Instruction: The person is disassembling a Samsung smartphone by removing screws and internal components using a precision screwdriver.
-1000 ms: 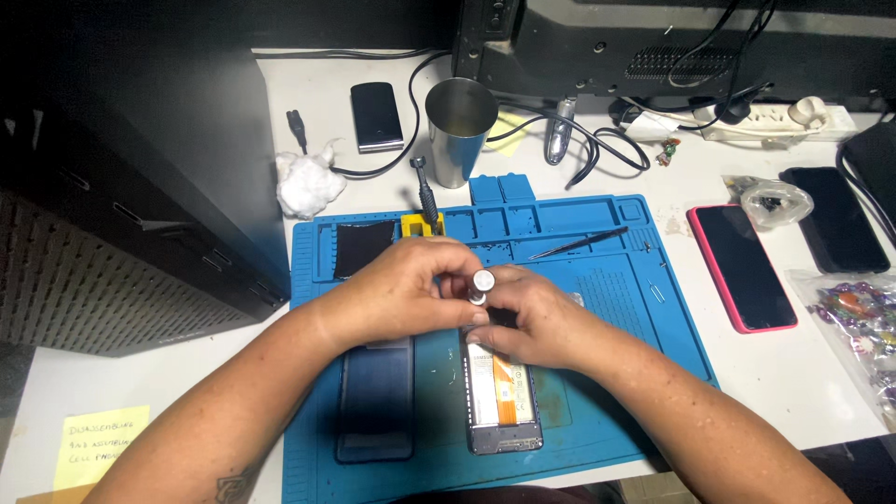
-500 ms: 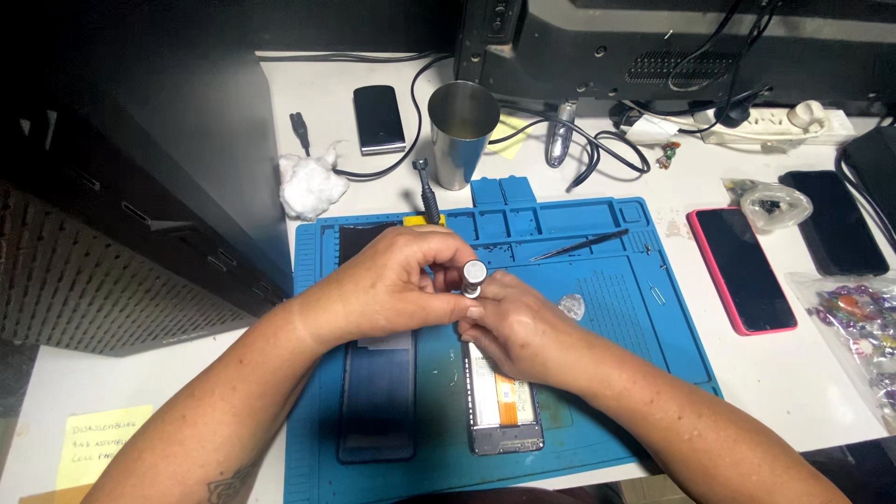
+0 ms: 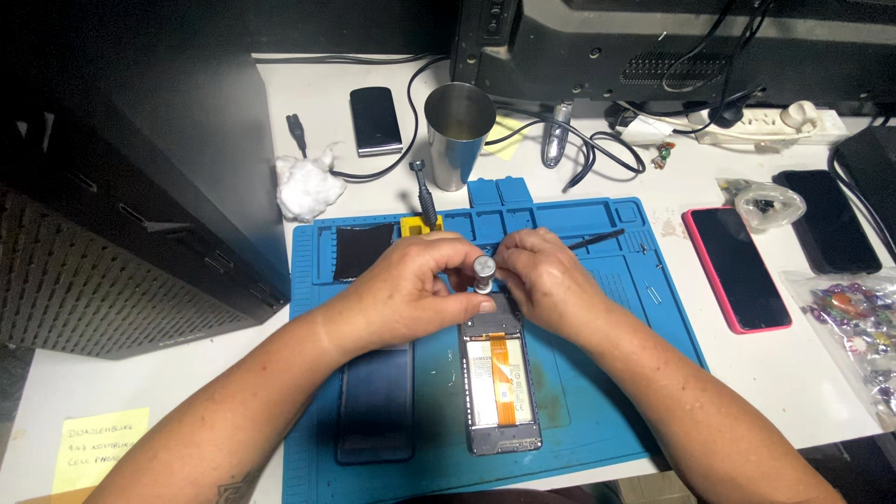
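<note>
Now left hand (image 3: pixel 411 285), right hand (image 3: pixel 546 275), gripping screwdriver (image 3: pixel 483 273)

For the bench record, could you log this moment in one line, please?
left hand: holds screwdriver | right hand: steadies it | over opened phone

A dark phone screen in a pink case (image 3: pixel 737 268) is lying right of the blue mat (image 3: pixel 644 373); a yellow sticky note (image 3: pixel 98 446) is sitting lower left.
</note>
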